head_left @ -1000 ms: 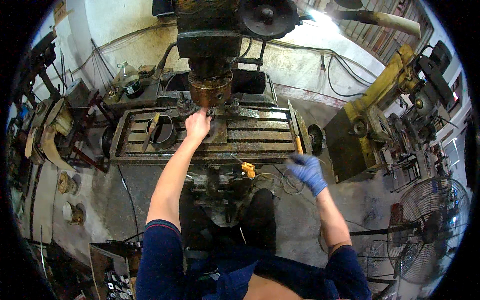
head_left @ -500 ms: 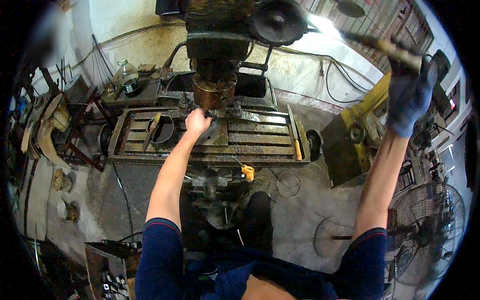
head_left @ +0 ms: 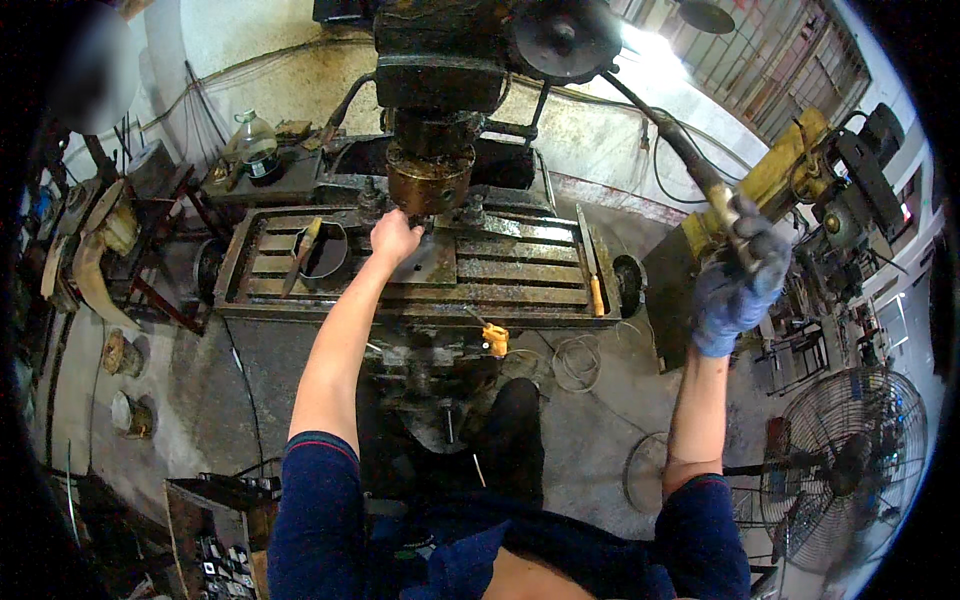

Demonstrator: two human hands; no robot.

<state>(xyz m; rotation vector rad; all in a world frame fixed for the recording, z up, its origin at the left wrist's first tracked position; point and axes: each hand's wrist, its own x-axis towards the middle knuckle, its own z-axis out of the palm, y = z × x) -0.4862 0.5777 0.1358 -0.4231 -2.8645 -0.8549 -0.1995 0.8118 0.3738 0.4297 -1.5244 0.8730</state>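
Note:
My bare left hand (head_left: 397,238) is closed just under the round brown spindle head (head_left: 429,178) of a big dark milling machine (head_left: 437,80). Whatever its fingers grip there is hidden. My right hand (head_left: 742,280), in a blue-grey glove, wraps round the grip end of a long lever (head_left: 690,155) that slopes down from the machine's head. Below the spindle, a flat metal plate (head_left: 428,268) lies on the slotted table (head_left: 540,303). A brush (head_left: 303,255) with a yellow handle part rests across a round pot (head_left: 330,262) left of my left hand.
A file (head_left: 594,275) with an orange handle lies along the table's right end. An orange-yellow handled tool (head_left: 494,340) sits at the front edge. A fan (head_left: 848,468) stands at lower right, a yellow machine (head_left: 672,270) beyond the table, and a plastic bottle (head_left: 257,150) at back left.
My right hand has come down and inward, swinging the lever down with it. My left hand stays in nearly the same place under the spindle head.

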